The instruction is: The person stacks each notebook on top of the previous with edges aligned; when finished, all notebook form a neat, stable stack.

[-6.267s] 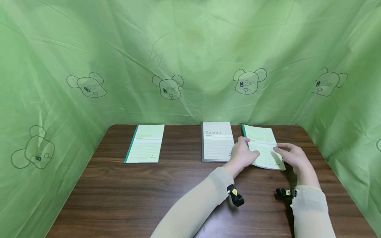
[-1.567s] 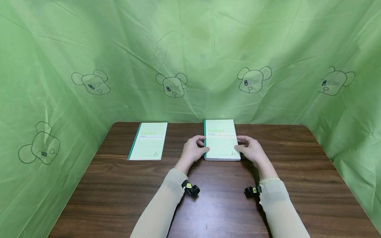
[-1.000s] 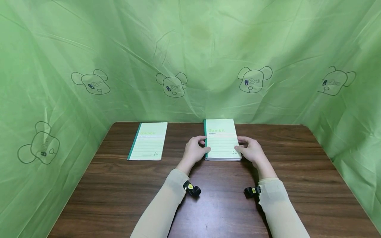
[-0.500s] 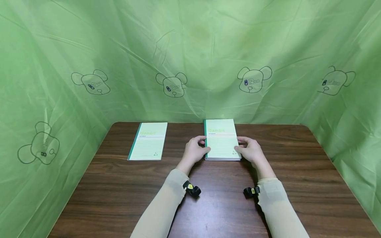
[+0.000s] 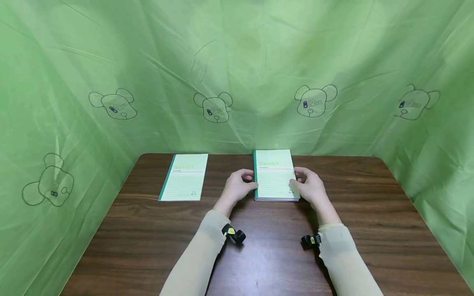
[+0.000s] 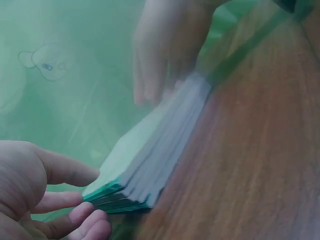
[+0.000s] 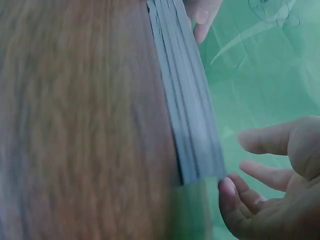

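A stack of several notebooks (image 5: 274, 176) lies near the table's back edge, right of centre, with a pale green, green-spined one on top. My left hand (image 5: 238, 187) is at the spine side, thumb by the near corner; in the left wrist view its fingers (image 6: 92, 222) are loosely bent beside the stack, touching or nearly so. On the opposite side is my right hand (image 5: 311, 187), its thumb over the cover's edge in the head view. The right wrist view shows its fingers (image 7: 230, 195) loosely spread, one fingertip against the stack's corner.
A single pale green notebook (image 5: 184, 177) lies to the left on the dark wood table (image 5: 122, 242). Green cloth (image 5: 255, 74) with printed bear heads hangs behind and along both sides.
Earlier both hands held a green-spined notebook right of the grey-covered pile; now it tops that pile. In the last half second my left hand has shifted slightly left, away from the spine.
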Action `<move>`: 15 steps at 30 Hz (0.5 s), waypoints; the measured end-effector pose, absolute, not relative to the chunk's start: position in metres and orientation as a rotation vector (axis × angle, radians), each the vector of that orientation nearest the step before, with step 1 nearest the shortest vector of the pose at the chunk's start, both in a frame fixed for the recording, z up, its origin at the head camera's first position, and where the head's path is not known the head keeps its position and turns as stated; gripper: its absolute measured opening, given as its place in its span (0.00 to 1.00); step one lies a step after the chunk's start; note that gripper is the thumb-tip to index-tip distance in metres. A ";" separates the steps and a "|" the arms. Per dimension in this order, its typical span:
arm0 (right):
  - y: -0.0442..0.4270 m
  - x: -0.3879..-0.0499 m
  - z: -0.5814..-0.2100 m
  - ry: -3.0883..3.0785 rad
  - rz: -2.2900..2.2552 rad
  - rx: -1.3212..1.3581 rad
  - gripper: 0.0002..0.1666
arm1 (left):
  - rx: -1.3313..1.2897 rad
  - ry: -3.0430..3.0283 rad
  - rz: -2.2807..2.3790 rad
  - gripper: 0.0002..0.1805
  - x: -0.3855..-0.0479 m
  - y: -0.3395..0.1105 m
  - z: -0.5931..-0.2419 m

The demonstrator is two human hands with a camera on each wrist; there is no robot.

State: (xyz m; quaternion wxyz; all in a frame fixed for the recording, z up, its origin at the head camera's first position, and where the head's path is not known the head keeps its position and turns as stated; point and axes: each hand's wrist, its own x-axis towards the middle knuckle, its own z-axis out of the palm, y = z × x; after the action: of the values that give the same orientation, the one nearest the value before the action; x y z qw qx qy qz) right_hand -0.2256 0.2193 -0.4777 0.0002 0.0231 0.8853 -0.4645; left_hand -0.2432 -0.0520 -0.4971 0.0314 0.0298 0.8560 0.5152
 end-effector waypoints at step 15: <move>0.142 -0.206 -0.445 2.732 -1.648 -0.198 0.25 | 0.159 2.793 1.574 0.28 -0.229 -0.147 -0.465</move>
State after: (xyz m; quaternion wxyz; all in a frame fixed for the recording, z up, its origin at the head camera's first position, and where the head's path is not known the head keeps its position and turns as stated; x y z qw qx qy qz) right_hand -0.2064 0.1419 -0.4449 -0.0273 -0.0618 0.8543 -0.5153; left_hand -0.2290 -0.1474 -0.4652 -0.0342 0.0494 0.8695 0.4902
